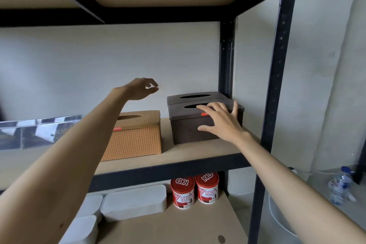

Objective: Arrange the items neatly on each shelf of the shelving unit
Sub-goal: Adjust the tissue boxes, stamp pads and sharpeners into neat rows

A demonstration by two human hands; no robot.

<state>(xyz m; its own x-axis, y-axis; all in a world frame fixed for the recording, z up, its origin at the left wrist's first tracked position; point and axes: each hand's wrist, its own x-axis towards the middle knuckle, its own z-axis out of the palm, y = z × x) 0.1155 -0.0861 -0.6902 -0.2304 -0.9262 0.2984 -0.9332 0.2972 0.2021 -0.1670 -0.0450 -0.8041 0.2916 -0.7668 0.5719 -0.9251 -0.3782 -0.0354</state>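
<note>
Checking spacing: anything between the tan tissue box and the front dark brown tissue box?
No. In the head view only bare shelf board shows between the tan tissue box and the front dark brown tissue box; they stand apart.

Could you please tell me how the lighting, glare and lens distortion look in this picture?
Head view: soft, even light, no hard shadows; the wide-angle lens bows the black upright; the shiny panel at left mirrors bright patches; the water bottle near the right edge is blurred.
</note>
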